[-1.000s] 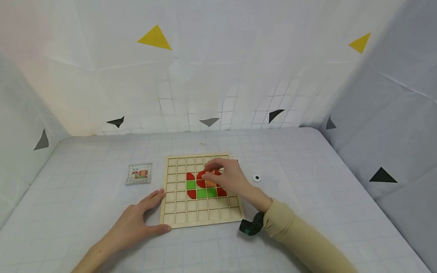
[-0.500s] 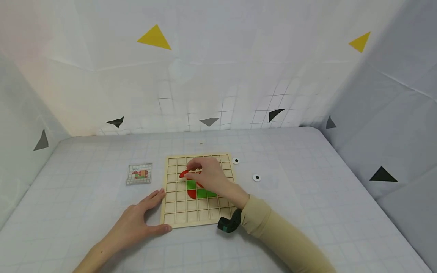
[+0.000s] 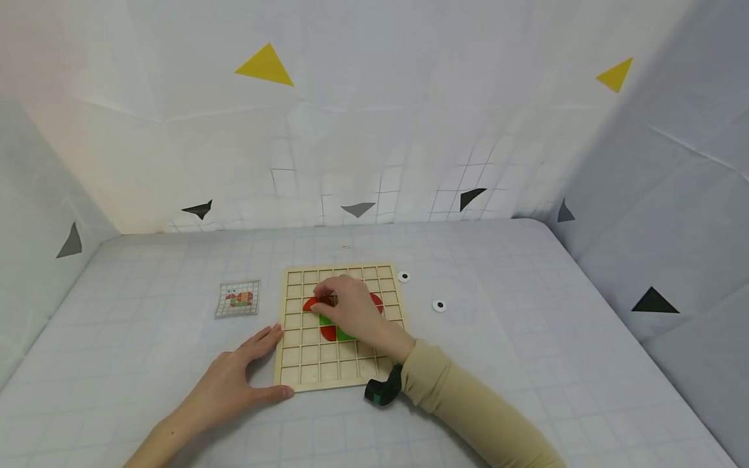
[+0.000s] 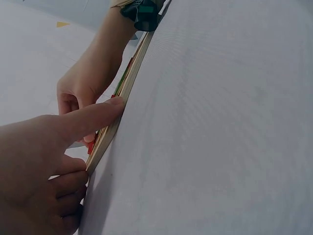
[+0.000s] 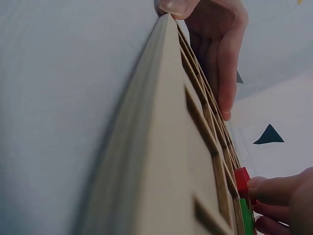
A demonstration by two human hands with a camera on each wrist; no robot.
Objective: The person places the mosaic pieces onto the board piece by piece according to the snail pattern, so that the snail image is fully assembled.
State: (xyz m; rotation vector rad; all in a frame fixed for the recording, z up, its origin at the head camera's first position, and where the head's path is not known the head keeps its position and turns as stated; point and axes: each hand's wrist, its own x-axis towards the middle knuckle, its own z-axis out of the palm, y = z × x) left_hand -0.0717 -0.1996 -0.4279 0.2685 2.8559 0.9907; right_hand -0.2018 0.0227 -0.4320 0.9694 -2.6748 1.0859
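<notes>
In the head view, a wooden grid board (image 3: 310,374) lies on the table with red and green pieces set in its squares. My right hand (image 3: 351,311) reaches over its middle, thumb and fingertips pinching a red quarter-circle piece (image 3: 309,304). The right wrist view shows the thumb against this red piece (image 5: 242,182), right at the grid, beside a green piece (image 5: 247,216). Part of the pattern is hidden beneath the hand. My left hand (image 3: 234,374) rests at the board's left side, its fingertips on the left edge and its thumb at the near corner.
Left of the board lies a small picture card (image 3: 238,299) with a coloured figure on a grid. Two eye discs lie at the right: one disc (image 3: 404,277) near the board's far corner, another disc (image 3: 439,305) farther right. A black wrist camera (image 3: 382,391) hangs below my right wrist.
My right hand has moved left across the board, and the red piece at its fingertips has come down left of the green square. The left hand has stayed put.
</notes>
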